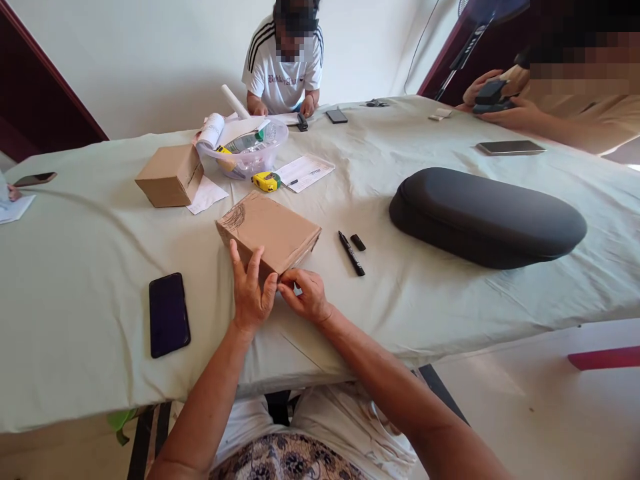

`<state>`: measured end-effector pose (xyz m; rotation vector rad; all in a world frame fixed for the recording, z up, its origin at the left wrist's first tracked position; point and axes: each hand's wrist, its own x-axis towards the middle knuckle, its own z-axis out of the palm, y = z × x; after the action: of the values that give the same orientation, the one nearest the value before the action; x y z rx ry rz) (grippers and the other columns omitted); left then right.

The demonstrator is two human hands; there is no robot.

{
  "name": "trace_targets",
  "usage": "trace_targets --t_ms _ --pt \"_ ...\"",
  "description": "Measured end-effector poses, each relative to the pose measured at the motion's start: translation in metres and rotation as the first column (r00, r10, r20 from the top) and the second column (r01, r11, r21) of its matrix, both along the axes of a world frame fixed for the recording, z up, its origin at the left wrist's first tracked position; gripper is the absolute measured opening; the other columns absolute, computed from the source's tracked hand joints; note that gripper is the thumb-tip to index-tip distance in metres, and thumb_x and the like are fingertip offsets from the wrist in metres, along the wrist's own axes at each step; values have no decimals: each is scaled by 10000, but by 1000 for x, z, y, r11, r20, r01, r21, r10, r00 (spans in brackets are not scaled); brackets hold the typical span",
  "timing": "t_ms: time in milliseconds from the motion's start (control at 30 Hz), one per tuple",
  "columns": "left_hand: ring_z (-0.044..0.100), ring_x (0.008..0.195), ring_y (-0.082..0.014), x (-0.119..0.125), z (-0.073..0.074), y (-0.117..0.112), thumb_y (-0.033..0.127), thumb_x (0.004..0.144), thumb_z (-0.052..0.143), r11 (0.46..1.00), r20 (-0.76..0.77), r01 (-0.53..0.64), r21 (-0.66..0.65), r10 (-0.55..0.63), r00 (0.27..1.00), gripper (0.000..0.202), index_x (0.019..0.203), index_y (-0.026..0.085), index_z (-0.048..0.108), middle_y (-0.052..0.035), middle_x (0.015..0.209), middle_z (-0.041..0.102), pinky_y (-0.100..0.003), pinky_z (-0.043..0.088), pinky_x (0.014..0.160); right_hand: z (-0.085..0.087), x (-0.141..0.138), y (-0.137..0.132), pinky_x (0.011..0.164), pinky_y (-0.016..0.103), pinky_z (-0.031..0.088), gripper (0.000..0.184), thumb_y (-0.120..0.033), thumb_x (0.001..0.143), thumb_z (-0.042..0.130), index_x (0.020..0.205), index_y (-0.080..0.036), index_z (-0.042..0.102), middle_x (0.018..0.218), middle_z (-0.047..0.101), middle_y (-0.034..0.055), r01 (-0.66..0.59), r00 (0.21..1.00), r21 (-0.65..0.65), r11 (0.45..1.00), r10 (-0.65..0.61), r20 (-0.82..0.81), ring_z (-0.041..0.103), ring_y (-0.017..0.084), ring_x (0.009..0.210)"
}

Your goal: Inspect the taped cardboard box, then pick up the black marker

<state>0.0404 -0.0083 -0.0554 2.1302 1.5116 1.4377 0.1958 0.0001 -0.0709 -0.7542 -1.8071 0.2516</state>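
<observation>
A brown cardboard box with a dark scribble on its far left corner lies on the pale green tablecloth in front of me. My left hand presses flat against the box's near left side, fingers spread upward. My right hand pinches something small and pale at the box's near corner; I cannot tell what it is. The two hands touch each other at the thumbs.
A black phone lies left of my hands. A black marker and its cap lie to the right, then a large dark case. Farther back are a second box, a yellow tape measure, a plastic bowl, papers and two other people.
</observation>
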Motion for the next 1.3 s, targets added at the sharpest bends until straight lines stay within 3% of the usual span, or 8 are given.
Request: trace_targets --t_ms 167,400,600,767,833,1000,1200,1300 --pt "209 1546 -341 0 -1 1 648 928 472 1000 11 -23 -10 23 1000 695 1421 158 480 -251 1637 188 -550 288 1189 2 3 -1 554 250 478 110 -199 955 509 915 -234 605 704 676 -4 13 999 -3 1000 -14 -33 565 114 540" --pt "311 1501 -370 -2 -3 3 594 884 603 996 -13 -26 88 27 1000 687 1395 151 476 -273 1602 251 -551 344 1157 0 6 4 514 246 440 140 -371 922 627 931 -242 575 643 614 -41 194 960 -128 973 -215 -177 502 104 503" --pt "373 1469 -349 -2 -3 2 468 943 542 991 -16 25 135 -23 1000 556 1397 156 469 -261 1584 309 -548 358 1149 2 12 14 484 224 381 319 -460 855 714 1011 -249 531 572 489 -107 335 859 -224 915 -394 -327 431 89 473" --pt "368 1476 -330 -9 -2 1 368 967 487 986 5 38 160 -39 999 474 1387 148 474 -255 1568 349 -525 361 1155 5 25 20 585 265 452 305 -467 836 705 972 -230 569 739 558 -44 486 747 -293 823 -565 -349 480 109 581" --pt "385 1467 -316 -12 -2 1 349 973 471 987 22 37 156 -41 999 443 1371 156 486 -247 1556 373 -507 371 1150 6 27 21 616 280 466 269 -469 867 649 945 -218 593 797 589 -11 469 754 -341 815 -570 -327 519 127 635" --pt "412 1442 -331 -14 -7 5 440 905 620 990 116 -27 141 11 993 495 1302 169 502 -245 1534 395 -500 379 1141 6 23 19 644 298 456 275 -465 939 523 878 -211 607 768 597 7 282 862 -402 871 -414 -293 544 154 685" --pt "452 1407 -319 -9 -9 9 501 797 751 990 193 -80 117 56 980 589 1239 202 503 -210 1496 441 -471 382 1140 2 14 16 654 308 437 420 -575 755 726 865 -233 510 783 535 -15 348 872 -373 860 -443 -207 496 156 687" --pt "441 1418 -308 -8 -8 9 487 801 750 992 229 -77 101 52 972 585 1249 212 493 -193 1511 431 -459 360 1158 2 13 15 636 303 426 424 -585 768 717 858 -234 498 773 515 -20 339 873 -374 863 -437 -216 477 148 664"
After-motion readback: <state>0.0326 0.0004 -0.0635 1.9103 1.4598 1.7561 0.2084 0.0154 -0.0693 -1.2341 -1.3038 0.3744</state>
